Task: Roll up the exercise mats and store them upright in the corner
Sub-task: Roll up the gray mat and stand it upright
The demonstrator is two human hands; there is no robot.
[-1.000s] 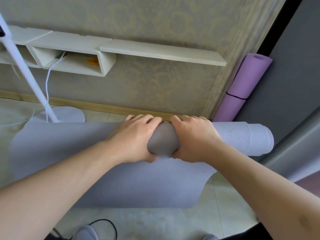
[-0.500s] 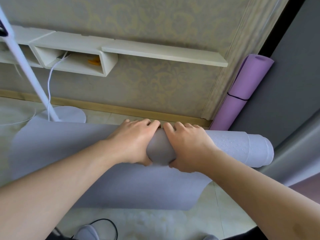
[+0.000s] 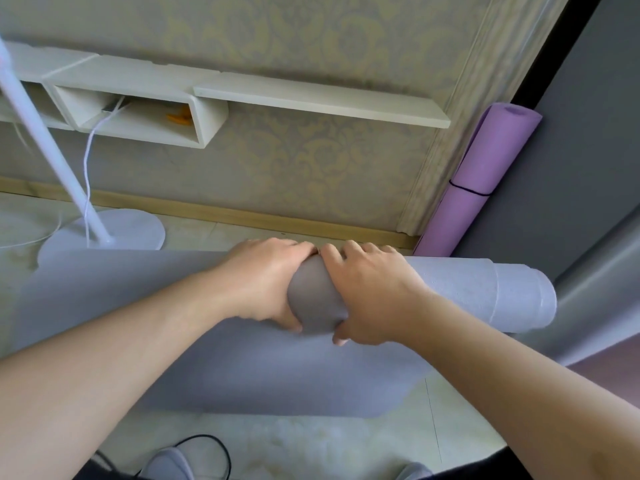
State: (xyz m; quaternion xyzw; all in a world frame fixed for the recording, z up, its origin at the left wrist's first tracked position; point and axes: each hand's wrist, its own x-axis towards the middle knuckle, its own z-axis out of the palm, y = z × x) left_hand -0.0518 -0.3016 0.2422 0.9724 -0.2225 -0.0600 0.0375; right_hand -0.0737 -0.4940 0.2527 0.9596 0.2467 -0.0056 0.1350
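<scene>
Both hands slid slightly lower on the roll since 1 s ago; left hand (image 3: pixel 266 282) and right hand (image 3: pixel 374 292) side by side, each grip clamped on grey mat (image 3: pixel 460 292), half-rolled on floor (image 3: pixel 311 441). Purple mat (image 3: pixel 485 174) stands rolled upright in the corner.

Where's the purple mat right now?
In the head view the purple mat stands rolled up at the upper right, leaning in the corner between the patterned wall and the grey panel, just behind the grey mat.
</scene>
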